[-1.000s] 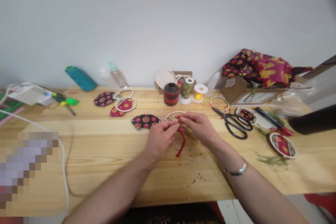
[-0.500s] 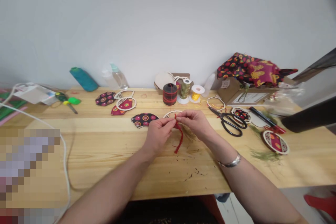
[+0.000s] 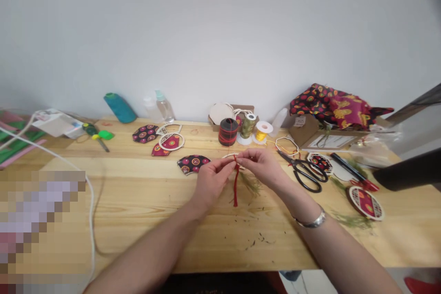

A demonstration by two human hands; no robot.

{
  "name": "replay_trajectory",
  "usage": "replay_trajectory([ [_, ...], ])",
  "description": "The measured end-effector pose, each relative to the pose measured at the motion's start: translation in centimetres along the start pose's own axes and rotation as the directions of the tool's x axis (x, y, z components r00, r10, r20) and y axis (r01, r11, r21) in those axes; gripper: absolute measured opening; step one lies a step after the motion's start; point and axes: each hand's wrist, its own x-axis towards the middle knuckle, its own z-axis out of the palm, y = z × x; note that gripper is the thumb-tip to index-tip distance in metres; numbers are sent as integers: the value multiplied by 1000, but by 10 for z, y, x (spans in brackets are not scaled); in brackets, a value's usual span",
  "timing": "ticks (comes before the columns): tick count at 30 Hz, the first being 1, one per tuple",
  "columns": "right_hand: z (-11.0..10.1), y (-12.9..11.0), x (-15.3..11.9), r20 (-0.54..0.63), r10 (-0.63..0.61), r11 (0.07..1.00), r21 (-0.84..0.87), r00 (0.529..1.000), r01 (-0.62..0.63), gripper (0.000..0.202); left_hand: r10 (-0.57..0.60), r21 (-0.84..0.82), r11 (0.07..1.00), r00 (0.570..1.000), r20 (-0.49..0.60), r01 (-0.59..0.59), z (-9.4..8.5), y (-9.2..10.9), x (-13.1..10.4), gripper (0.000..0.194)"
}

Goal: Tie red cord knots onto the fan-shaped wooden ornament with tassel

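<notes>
My left hand (image 3: 215, 175) and my right hand (image 3: 260, 165) meet over the table, fingertips pinched close together on a red cord (image 3: 235, 188). Its loose end hangs straight down between them. A red strand also runs up from the fingertips toward the black and red thread spool (image 3: 228, 132). Partly hidden behind the hands is a pale ring-shaped frame (image 3: 229, 155). Beside my left hand lies a fan-shaped patterned fabric piece (image 3: 195, 162). Thin green sprigs (image 3: 251, 183) lie below my right hand.
Black-handled scissors (image 3: 306, 175) lie right of my right hand. Behind are a green thread spool (image 3: 247, 126), a yellow spool (image 3: 263, 133) and a cardboard box (image 3: 303, 134) with fabric. A round ornament (image 3: 365, 202) is at right, a screwdriver (image 3: 96, 137) at left. A white cable (image 3: 91, 220) crosses the left side.
The view has shifted slightly, so everything sits lower and further right. The red cord's end, curved before, now hangs straight. Both hands keep their pinch.
</notes>
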Motion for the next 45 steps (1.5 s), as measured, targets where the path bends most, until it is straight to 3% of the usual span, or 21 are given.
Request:
replay_trajectory([
  [14, 0, 20, -4, -18, -69, 996, -55, 997, 68, 16, 12, 88, 996, 1000, 9, -13, 0, -4, -1, 19],
  [21, -3, 26, -1, 20, -82, 995, -64, 996, 83, 36, 21, 79, 997, 1000, -17, -19, -1, -5, 0, 21],
  [29, 1, 23, -5, 10, 25, 996, -82, 1000, -24, 32, 74, 54, 996, 995, -68, -71, -2, -6, 1, 17],
  [35, 1, 26, -6, 37, 18, 1000, -17, 999, -17, 25, 5, -44, 999, 999, -39, -7, 1, 1, -2, 20],
  [45, 2, 25, -8, 56, -17, 998, -67, 998, 20, 25, -150, -186, 972, 989, -1, 147, 1, -4, 2, 28],
])
